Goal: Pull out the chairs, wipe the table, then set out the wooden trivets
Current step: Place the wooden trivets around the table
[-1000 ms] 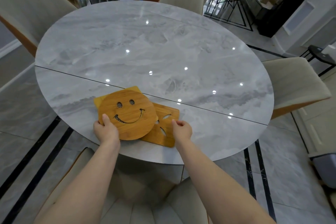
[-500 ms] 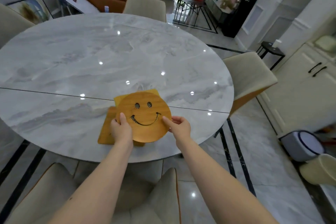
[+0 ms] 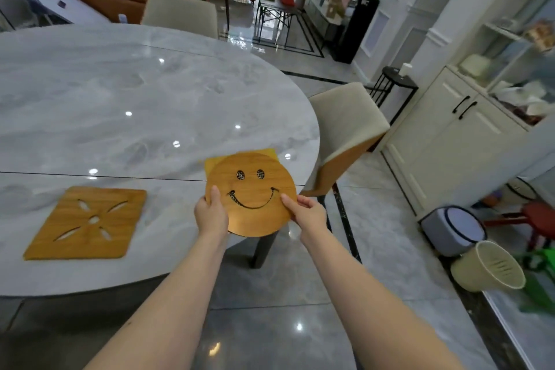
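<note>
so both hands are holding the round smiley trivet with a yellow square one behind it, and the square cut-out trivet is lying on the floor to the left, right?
Not quite. The head view shows the square cut-out trivet lying flat on the marble table, not on the floor. The rest holds: the left hand and right hand grip the round smiley trivet, with a yellow square one behind it.

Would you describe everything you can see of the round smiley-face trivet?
The round smiley-face trivet is a flat disc that looks like light brown wood or bamboo, with two oval eyes and a curved smile cut through it. The left hand and right hand pinch its lower edges, holding it over the table's near right rim. A yellow square piece lies directly behind it, showing only its corners.
</note>
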{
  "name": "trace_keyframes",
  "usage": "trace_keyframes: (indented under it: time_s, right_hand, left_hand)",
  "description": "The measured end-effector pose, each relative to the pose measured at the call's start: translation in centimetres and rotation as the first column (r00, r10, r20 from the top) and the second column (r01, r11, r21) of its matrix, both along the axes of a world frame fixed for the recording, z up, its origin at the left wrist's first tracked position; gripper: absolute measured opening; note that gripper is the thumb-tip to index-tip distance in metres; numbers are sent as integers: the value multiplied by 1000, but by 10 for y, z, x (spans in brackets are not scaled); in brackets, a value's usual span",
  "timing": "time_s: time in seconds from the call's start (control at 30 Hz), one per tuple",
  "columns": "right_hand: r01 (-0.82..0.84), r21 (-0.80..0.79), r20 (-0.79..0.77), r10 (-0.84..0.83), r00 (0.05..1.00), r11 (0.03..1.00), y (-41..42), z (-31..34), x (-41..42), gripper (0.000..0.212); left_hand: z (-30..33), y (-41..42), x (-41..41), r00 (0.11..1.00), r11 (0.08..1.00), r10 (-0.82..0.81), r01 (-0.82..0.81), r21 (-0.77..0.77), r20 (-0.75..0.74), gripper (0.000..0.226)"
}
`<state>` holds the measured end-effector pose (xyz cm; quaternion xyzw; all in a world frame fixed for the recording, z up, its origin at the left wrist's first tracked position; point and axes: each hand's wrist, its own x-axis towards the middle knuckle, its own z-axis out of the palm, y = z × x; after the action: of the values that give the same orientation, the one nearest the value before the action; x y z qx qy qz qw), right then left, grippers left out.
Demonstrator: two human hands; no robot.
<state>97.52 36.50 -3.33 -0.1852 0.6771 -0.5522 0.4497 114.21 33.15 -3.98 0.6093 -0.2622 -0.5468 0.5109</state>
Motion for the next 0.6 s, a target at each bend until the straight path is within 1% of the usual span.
trace_keyframes:
  time_s: [0.07,0.13,0.2,0.27,0.37,0.43,0.5,0.6]
  right_hand:
    - [4,-8,-34,-4,999,1000,3,1,-33,35]
    - [53,-21,-43,-53,998,998,7,4,-67,32]
    - [95,-24,-5,-95,995,995,10,7,-93,36]
    - [95,-14,29,-95,995,995,10,9,-118,38]
    - [79,9,65,-79,995,997,7,11,-143,34]
    - [89,28,78,-91,993,996,-1,10,-156,42]
    - [99,45,101,-103,990,994,-11,11,-166,44]
    - [93,55,144,-100,984,994,-30,12,-177,34]
  left_hand:
    - [0,3,-32,998,1000,-18,18,2,-59,26]
    - [2,7,-68,995,999,-51,51,-3,-90,26]
    - [7,10,-96,991,997,-80,79,-11,-110,28]
    - [12,9,-119,989,996,-93,91,-24,-116,28]
    - [15,1,-141,983,992,-129,127,-20,-135,28]
    - [15,-8,-153,976,989,-149,147,-24,-158,27]
    - [14,-17,-162,971,986,-166,167,-11,-173,27]
    - [13,-40,-172,966,987,-153,160,17,-210,24]
